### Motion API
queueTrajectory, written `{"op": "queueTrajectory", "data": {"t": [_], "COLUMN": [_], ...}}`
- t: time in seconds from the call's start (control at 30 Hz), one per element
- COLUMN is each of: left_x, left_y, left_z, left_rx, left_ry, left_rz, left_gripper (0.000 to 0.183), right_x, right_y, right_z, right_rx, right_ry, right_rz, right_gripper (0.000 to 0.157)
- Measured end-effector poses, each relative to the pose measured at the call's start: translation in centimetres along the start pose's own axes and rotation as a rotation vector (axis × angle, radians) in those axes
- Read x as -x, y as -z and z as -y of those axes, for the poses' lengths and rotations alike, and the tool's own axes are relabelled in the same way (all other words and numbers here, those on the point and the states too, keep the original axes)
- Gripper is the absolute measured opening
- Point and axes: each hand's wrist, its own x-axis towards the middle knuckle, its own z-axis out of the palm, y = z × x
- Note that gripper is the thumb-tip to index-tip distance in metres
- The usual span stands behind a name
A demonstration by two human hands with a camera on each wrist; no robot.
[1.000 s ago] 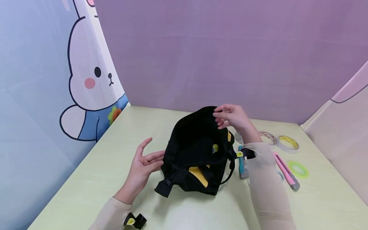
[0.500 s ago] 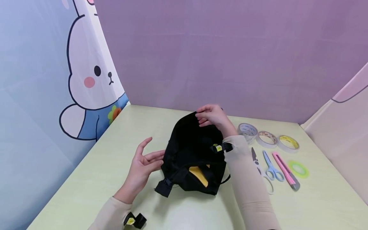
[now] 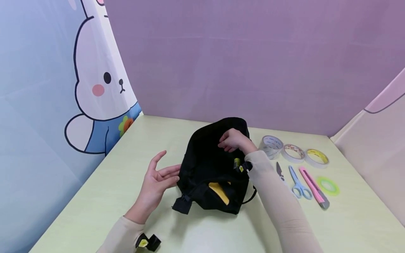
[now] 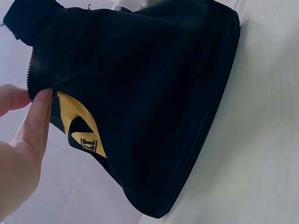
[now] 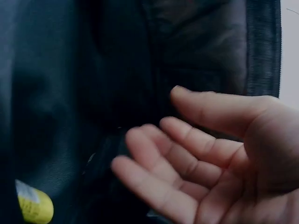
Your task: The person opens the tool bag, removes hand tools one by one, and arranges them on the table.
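Observation:
A black zippered fabric bag [image 3: 202, 165] with yellow patches stands with its mouth spread in the middle of the table. My left hand [image 3: 153, 188] pinches the rim at its left side, fingertips by the zipper teeth in the left wrist view, with the index finger raised. Inside the mouth is my right hand [image 3: 233, 140], its fingers [image 5: 163, 175] loosely bent and nothing in them. A small yellow and grey rounded item [image 5: 37, 205] shows at the lower left in the right wrist view, within the bag. Shadow hides most of the bag's inside.
To the right lie a wide clear tape roll [image 3: 271, 146], two more tape rolls [image 3: 293, 153] [image 3: 317, 158], blue scissors [image 3: 299, 184], a pink utility knife [image 3: 314, 187] and a green ring [image 3: 328, 185]. Another pair of scissors [image 3: 280, 171] is partly under the right sleeve. A purple backdrop [image 3: 253, 63] stands behind.
My right hand has moved left from the bag's far right rim and then down into its mouth. The right forearm has uncovered the tape rolls and blue scissors. The left hand stays at the rim.

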Motion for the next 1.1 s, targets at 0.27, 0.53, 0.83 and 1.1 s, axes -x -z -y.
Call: {"op": "queueTrajectory", "data": {"t": [0.27,0.53,0.83,1.1], "left_x": [0.1,0.1,0.1,0.1], "left_y": [-0.1,-0.1,-0.1,-0.2], "left_z": [-0.1,-0.2,-0.3,-0.3], "left_rx": [0.011,0.017,0.005,0.009], "left_ry": [0.006,0.016,0.028,0.022], "left_rz": [-0.013,-0.015,-0.023,-0.014], "left_gripper": [0.084,0.086,0.084,0.084], "right_x": [0.0,-0.7,-1.1,-1.1], "right_y": [-0.3,-1.1,-2.0,-2.2], "right_z": [-0.9,-1.5,-1.4,-1.6], "right_rx": [0.189,0.43,0.477,0.327], "right_ry": [-0.131,-0.262,-0.284,-0.197], "right_rz": [0.05,0.098,0.102,0.071], "right_gripper": [0.017,0.026,0.018,0.029]}}
